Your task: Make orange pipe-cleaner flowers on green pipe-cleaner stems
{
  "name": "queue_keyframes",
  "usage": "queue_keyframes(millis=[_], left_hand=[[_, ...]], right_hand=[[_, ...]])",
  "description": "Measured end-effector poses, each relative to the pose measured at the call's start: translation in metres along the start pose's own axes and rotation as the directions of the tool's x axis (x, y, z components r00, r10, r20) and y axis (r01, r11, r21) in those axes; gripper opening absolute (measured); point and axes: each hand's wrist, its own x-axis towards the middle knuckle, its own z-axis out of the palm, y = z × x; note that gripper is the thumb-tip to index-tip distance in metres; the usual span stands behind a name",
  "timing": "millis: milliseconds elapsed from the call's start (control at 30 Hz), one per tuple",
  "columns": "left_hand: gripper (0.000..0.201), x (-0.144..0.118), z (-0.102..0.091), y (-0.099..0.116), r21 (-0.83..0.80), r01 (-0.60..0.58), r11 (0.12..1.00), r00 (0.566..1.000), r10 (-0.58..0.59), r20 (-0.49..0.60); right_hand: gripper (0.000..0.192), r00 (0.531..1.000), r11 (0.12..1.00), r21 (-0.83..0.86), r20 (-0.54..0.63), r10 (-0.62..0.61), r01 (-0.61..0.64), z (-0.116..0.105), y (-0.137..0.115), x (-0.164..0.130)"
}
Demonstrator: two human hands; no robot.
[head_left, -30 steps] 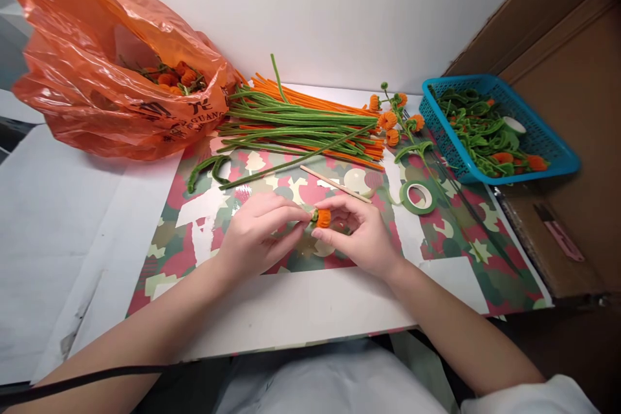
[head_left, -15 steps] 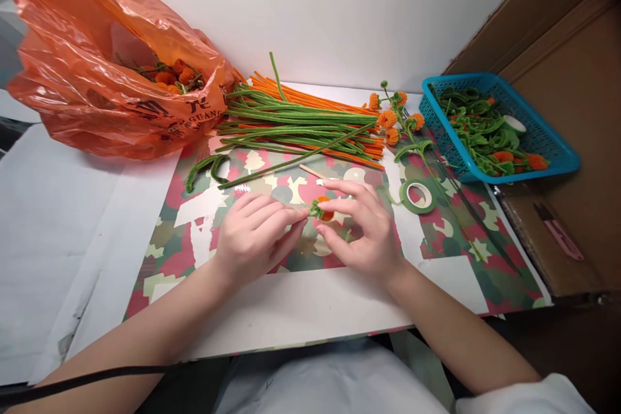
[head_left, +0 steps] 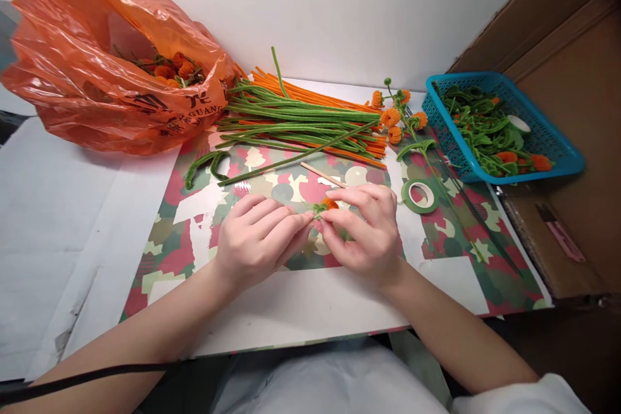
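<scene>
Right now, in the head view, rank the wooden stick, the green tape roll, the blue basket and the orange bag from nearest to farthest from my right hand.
From the right hand:
1. Wooden stick, just beyond the fingers.
2. Green tape roll, to its right on the mat; close to the stick's distance, but slightly farther.
3. Blue basket, far right.
4. Orange bag, far left.

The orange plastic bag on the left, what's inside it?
Through the mouth of the orange plastic bag show small orange balls with green stems. How many lie deeper is hidden by the crumpled plastic.
</scene>
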Motion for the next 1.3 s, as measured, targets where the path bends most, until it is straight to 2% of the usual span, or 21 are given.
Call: queue_keyframes(millis=[167,300,433,533,667,900,1133,1300], left_hand=[[0.013,0.0,0.001,0.002,-0.003,0.033,0.999,0.999,-0.033,0.037],[0.015,0.0,0.002,0.004,-0.105,0.17,0.98,0.984,-0.164,0.07],[0.02,-0.001,0.003,0.006,-0.166,0.258,0.952,0.965,-0.247,0.086],[0.02,-0.001,0.003,0.007,-0.171,0.245,0.954,0.968,-0.232,0.096],[0.02,-0.001,0.003,0.007,-0.167,0.235,0.958,0.97,-0.219,0.105],[0.011,0.0,0.002,0.002,-0.172,0.119,0.978,0.981,-0.089,0.174],[0.014,0.004,0.001,-0.002,-0.074,-0.111,0.991,0.978,0.122,0.168],[0.014,0.005,0.0,-0.002,-0.059,-0.187,0.981,0.969,0.194,0.152]], right_hand=[[0.014,0.998,0.998,-0.032,-0.029,-0.054,0.053,0.002,0.0,-0.002],[0.014,0.991,0.992,-0.05,-0.056,-0.117,0.115,0.005,0.0,-0.004],[0.018,0.995,0.997,-0.008,-0.069,-0.077,0.077,0.007,-0.001,-0.003],[0.019,1.0,0.999,0.048,-0.029,-0.011,0.012,0.005,0.0,0.0],[0.017,0.995,0.992,0.128,0.095,-0.028,0.015,0.001,0.007,0.003],[0.012,0.954,0.962,0.262,0.301,-0.011,-0.072,-0.011,0.015,0.011],[0.016,0.842,0.873,0.393,0.538,0.036,-0.288,-0.019,0.021,0.02],[0.018,0.775,0.8,0.455,0.631,0.02,-0.391,-0.02,0.025,0.023]])
